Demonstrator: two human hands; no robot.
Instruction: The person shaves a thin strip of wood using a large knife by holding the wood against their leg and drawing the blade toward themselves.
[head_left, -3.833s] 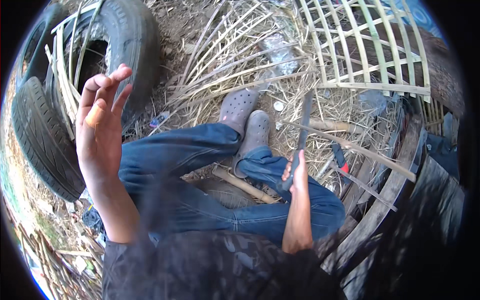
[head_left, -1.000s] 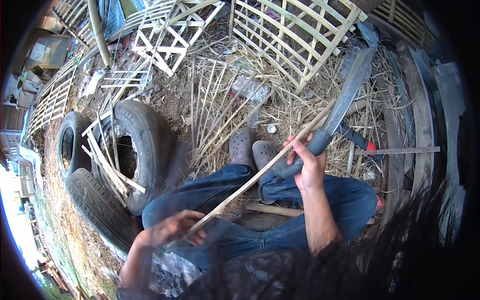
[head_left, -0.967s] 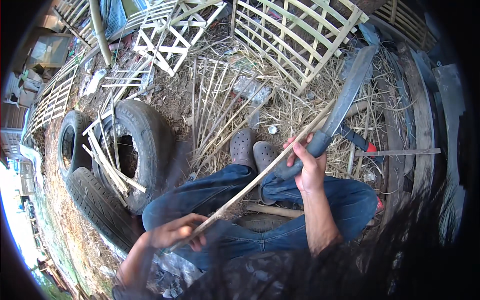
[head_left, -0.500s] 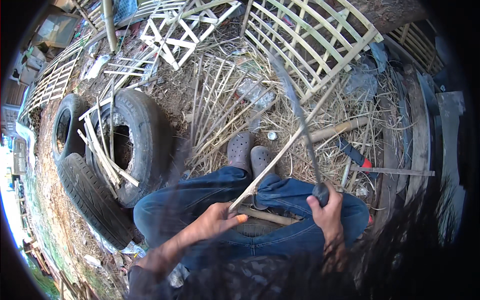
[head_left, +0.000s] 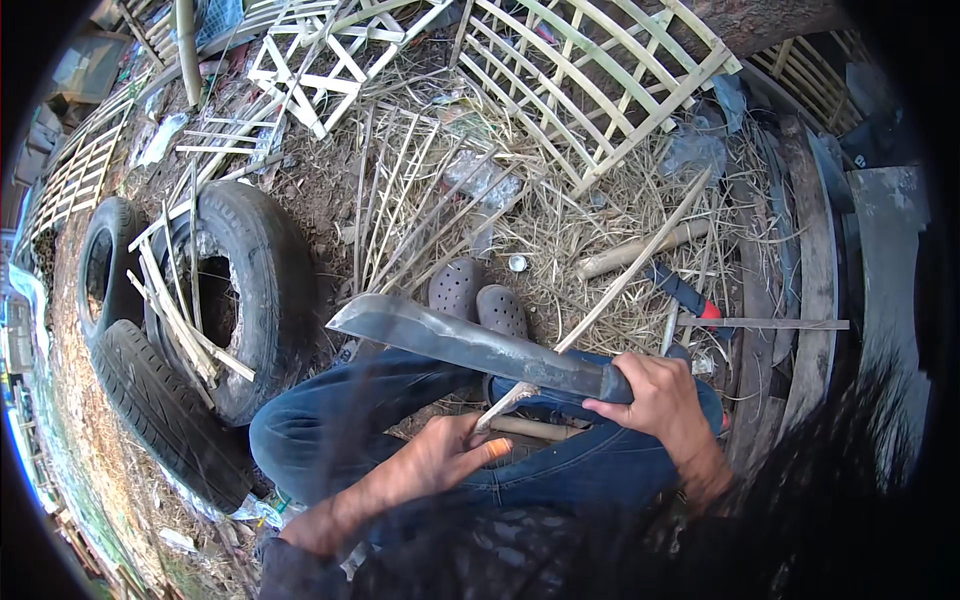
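Observation:
A machete (head_left: 470, 342) with a broad dark blade is gripped by its handle in my right hand (head_left: 655, 400), fingers wrapped round it. The blade points left across my lap, its tip beyond my left knee. My left hand (head_left: 445, 455) is closed round the near end of a long pale bamboo stick (head_left: 635, 265), an orange wrap on its thumb. The stick slants away to the far right and passes under the blade, which hides part of it. Just below the blade, a knobbly joint shows on the stick. Whether blade and stick touch, I cannot tell.
Old tyres (head_left: 255, 290) lie at the left with split bamboo strips on them. More strips (head_left: 400, 210) and straw cover the ground ahead. Lattice bamboo panels (head_left: 600, 90) stand at the back. A bamboo piece (head_left: 640, 248) and a black-and-red tool handle (head_left: 685, 290) lie at right.
The machete has swung from pointing away to lying leftward across the stick, and my right hand has turned with it. My left hand keeps hold of the stick. The view has shifted slightly.

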